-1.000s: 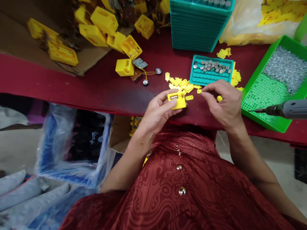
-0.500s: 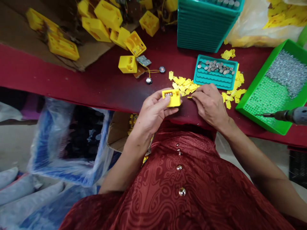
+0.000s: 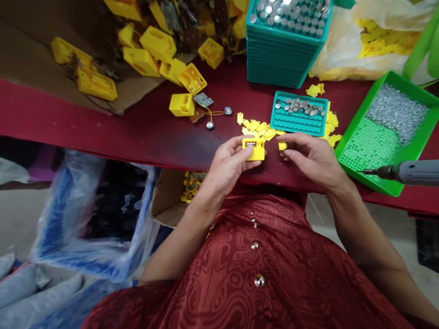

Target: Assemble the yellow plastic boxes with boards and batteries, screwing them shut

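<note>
Cardboard carton (image 3: 133, 89): at the far left on the maroon tabletop (image 3: 151, 141), with yellow plastic housings (image 3: 157, 43) heaped in and around it.
Blue crate (image 3: 82, 262): below the table edge, lined with clear plastic, dark contents inside.
Loose housing (image 3: 181, 105): on the tabletop, beside thin yellow wires that end in small round metal parts.
Left hand (image 3: 228, 164): thumb pressed on the front of a yellow casing (image 3: 255, 153), fingers curled behind it, gripping it.
Yellow casing: in the left hand, above the table's near edge; silvery cells show in its slot.
Yellow covers (image 3: 254, 126): a flat, scattered pile just beyond the casing.
Right hand (image 3: 313, 157): thumb and forefinger pinch a small yellow cover (image 3: 282, 145), near the casing but apart from it.
Teal tray (image 3: 295, 126): beyond the right hand, button cells gathered along its far side; a tall stack of teal trays (image 3: 274, 64) stands behind.
Green basket (image 3: 355, 128): on the right, silvery screws (image 3: 399, 109) heaped at its far end.
Power screwdriver (image 3: 416, 172): at the far right, its bit over the basket's near end.
</note>
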A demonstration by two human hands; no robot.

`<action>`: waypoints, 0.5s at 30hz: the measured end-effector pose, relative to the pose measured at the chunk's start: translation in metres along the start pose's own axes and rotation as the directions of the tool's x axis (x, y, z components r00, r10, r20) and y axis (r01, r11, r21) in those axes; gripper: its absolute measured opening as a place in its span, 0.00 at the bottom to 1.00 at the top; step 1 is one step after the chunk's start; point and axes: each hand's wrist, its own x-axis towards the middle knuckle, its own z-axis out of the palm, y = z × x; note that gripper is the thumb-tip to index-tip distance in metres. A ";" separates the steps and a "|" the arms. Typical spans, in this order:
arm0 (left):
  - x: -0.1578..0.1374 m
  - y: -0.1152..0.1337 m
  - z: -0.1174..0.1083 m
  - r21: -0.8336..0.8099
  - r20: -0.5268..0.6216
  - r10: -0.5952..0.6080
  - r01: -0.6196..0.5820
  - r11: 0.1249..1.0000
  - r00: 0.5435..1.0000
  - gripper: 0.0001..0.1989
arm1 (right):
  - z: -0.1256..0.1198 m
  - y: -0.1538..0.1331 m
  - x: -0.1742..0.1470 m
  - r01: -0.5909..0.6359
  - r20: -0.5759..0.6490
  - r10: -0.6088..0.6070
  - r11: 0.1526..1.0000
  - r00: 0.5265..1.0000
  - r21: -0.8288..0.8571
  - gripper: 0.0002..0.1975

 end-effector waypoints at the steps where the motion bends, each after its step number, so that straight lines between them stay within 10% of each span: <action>1: 0.001 0.000 0.002 0.002 0.005 -0.009 0.009 1.000 1.000 0.12 | 0.001 0.001 -0.001 0.016 -0.056 -0.016 1.000 0.998 -0.008 0.17; 6: 0.003 -0.003 0.006 0.049 0.047 -0.004 0.001 0.999 0.999 0.13 | 0.010 0.009 -0.003 0.102 -0.285 -0.104 0.995 0.953 -0.022 0.08; 15: 0.007 -0.006 0.009 0.069 0.057 -0.017 0.013 0.998 0.998 0.16 | 0.011 0.005 -0.005 -0.102 -0.199 0.203 0.898 0.959 0.429 0.18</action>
